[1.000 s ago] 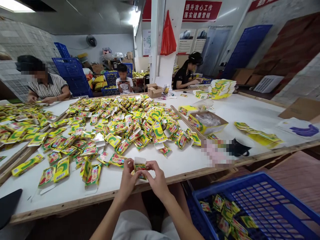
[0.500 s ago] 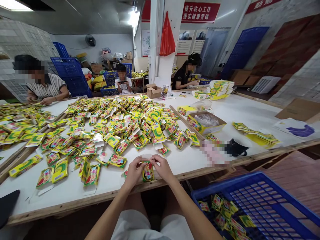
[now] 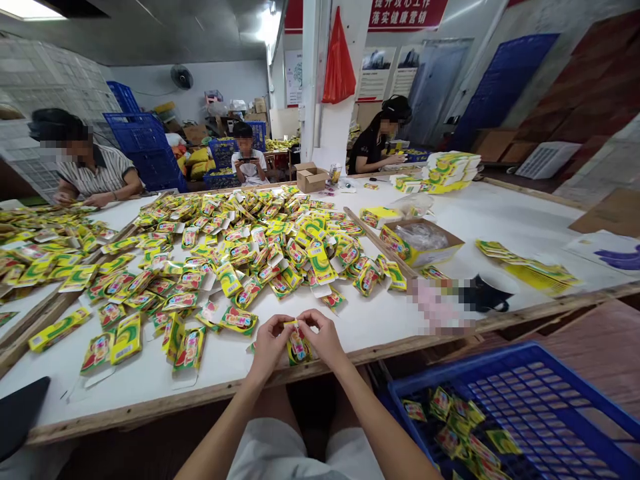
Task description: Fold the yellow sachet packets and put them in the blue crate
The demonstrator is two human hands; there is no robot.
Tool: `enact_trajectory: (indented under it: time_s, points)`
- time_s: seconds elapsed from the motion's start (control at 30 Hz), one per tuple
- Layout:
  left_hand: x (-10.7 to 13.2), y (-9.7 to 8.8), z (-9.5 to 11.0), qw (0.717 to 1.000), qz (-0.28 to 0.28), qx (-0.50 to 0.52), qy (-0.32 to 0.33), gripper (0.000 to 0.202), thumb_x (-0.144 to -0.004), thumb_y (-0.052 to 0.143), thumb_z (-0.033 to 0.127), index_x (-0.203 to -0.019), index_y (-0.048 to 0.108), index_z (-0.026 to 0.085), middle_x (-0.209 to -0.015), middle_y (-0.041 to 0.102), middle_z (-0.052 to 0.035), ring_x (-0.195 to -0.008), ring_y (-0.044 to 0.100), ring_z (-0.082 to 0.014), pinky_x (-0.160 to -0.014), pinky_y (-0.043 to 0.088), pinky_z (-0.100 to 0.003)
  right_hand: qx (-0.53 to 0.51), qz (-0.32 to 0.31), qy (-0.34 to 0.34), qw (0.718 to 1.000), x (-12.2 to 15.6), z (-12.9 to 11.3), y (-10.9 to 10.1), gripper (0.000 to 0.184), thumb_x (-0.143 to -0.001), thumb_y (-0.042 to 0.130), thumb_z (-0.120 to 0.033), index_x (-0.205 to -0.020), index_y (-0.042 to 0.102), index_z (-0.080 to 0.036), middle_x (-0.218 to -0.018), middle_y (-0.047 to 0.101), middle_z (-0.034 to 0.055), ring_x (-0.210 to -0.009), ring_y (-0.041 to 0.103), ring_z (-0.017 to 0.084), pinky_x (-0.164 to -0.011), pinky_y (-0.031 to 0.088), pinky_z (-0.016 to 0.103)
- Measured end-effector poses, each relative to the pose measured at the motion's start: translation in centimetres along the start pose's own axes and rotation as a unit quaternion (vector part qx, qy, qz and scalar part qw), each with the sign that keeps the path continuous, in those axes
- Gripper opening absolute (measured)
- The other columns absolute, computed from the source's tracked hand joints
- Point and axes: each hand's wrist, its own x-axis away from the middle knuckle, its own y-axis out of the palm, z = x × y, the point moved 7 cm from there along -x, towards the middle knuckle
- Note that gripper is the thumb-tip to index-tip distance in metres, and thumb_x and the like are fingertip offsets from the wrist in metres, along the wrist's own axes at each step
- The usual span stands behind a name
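Landmark: heap of small yellow boxes (image 3: 250, 250). One single box (image 3: 299, 350) is on the near side of the heap, by the near edge of the white table (image 3: 370, 327), printed face toward the wearer. Left hand (image 3: 271, 341) and right hand (image 3: 323, 337) are close together, fingertips of both pinched on its upper end. Cannot tell whether its lower end touches the table. Blue crate (image 3: 465, 373): right of the heap, nearer and lower, similar boxes inside.

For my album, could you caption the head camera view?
Left fingers and right fingers hold a yellow box before a heap of others, a blue crate at lower right.
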Motion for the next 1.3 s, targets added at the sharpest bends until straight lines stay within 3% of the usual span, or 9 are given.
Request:
enact_trajectory:
  time_s: [0.23, 0.7, 0.77, 0.87, 0.97, 1.03, 1.13, 1.23, 1.3]
  points:
    - [-0.7, 0.0, -0.8, 0.997, 0.040, 0.054, -0.033, 0.021, -0.073, 0.070, 0.033, -0.082, 0.068, 0.014, -0.073, 0.067, -0.0020, -0.067, 0.060, -0.0131, -0.064, 0.046, -0.022, -0.005, -0.018, 0.042, 0.999, -1.3, 0.8, 0.6, 0.015, -0.080, 0.058, -0.032, -0.076, 0.064, -0.018, -0.071, 0.065, 0.0012, -0.064, 0.058, 0.015, -0.063, 0.048, 0.027]
    - [0.9, 0.6, 0.2, 0.998, -0.052, -0.038, -0.027, 0.024, -0.081, 0.062, 0.035, -0.096, 0.065, 0.016, -0.090, 0.069, -0.0068, -0.082, 0.064, -0.0195, -0.076, 0.051, -0.031, -0.038, -0.070, 0.042, 0.996, 0.6, 0.6, 0.7, 0.010, -0.082, 0.057, -0.027, -0.086, 0.062, -0.020, -0.080, 0.067, 0.0015, -0.076, 0.063, 0.017, -0.071, 0.050, 0.028]
    - [1.3, -0.3, 1.2, 0.992, -0.035, -0.120, 0.012, 0.028, -0.083, 0.058, 0.034, -0.106, 0.060, 0.018, -0.103, 0.066, -0.0085, -0.094, 0.063, -0.0215, -0.084, 0.049, -0.035, 0.006, -0.024, 0.020, 0.999, 1.2, -0.9, -1.5, 0.012, -0.084, 0.053, -0.027, -0.085, 0.062, -0.020, -0.082, 0.067, 0.0025, -0.077, 0.063, 0.018, -0.073, 0.050, 0.029]
    - [2.0, -2.6, 2.0, 0.949, 0.002, -0.310, 0.060, 0.049, -0.078, 0.064, 0.032, -0.123, 0.049, 0.020, -0.123, 0.058, -0.0121, -0.115, 0.053, -0.0280, -0.098, 0.040, -0.045, 0.131, 0.066, 0.015, 0.989, 3.4, -3.0, -9.0, 0.019, -0.087, 0.049, -0.032, -0.090, 0.063, -0.021, -0.087, 0.067, 0.0051, -0.081, 0.062, 0.020, -0.076, 0.049, 0.032]
    - [2.6, -3.7, 1.0, 0.885, -0.040, -0.461, 0.062, 0.061, -0.071, 0.067, 0.025, -0.128, 0.046, 0.019, -0.120, 0.060, -0.0134, -0.117, 0.051, -0.0332, -0.101, 0.032, -0.055, 0.289, 0.090, 0.033, 0.952, 5.7, -4.5, -16.7, 0.021, -0.081, 0.054, -0.039, -0.081, 0.066, -0.022, -0.084, 0.067, 0.0063, -0.082, 0.061, 0.024, -0.078, 0.048, 0.036]
    - [2.8, -3.0, 0.9, 0.864, -0.082, -0.490, 0.084, 0.061, -0.071, 0.062, 0.015, -0.129, 0.044, 0.019, -0.120, 0.062, -0.0127, -0.116, 0.053, -0.0316, -0.103, 0.027, -0.056, 0.336, 0.098, 0.043, 0.936, 6.5, -5.1, -19.2, 0.021, -0.079, 0.055, -0.040, -0.078, 0.066, -0.022, -0.084, 0.067, 0.0068, -0.084, 0.061, 0.025, -0.081, 0.047, 0.038]
    - [3.0, 0.2, 3.0, 0.844, -0.149, -0.481, 0.183, 0.065, -0.070, 0.047, 0.000, -0.131, 0.042, 0.021, -0.124, 0.062, -0.0094, -0.125, 0.048, -0.0257, -0.113, 0.009, -0.057, 0.271, 0.071, 0.060, 0.958, 5.8, -4.6, -16.2, 0.021, -0.082, 0.055, -0.039, -0.088, 0.066, -0.023, -0.091, 0.068, 0.0071, -0.089, 0.062, 0.025, -0.084, 0.047, 0.039]
    - [3.4, 3.9, 5.7, 0.814, -0.236, -0.451, 0.281, 0.073, -0.068, 0.039, -0.007, -0.134, 0.039, 0.025, -0.131, 0.058, -0.0053, -0.136, 0.037, -0.0208, -0.115, -0.009, -0.056, 0.107, -0.010, 0.067, 0.992, 3.5, -2.9, -8.3, 0.028, -0.078, 0.062, -0.037, -0.102, 0.061, -0.024, -0.102, 0.067, 0.0063, -0.095, 0.062, 0.024, -0.088, 0.047, 0.039]
    - [3.3, 4.7, 6.7, 0.821, -0.236, -0.421, 0.304, 0.070, -0.071, 0.038, -0.007, -0.134, 0.040, 0.025, -0.138, 0.052, -0.0055, -0.140, 0.029, -0.0206, -0.116, -0.006, -0.056, -0.040, -0.069, 0.072, 0.994, 2.1, -1.6, -3.4, 0.032, -0.078, 0.063, -0.037, -0.106, 0.056, -0.024, -0.102, 0.067, 0.0056, -0.095, 0.063, 0.023, -0.086, 0.049, 0.038]
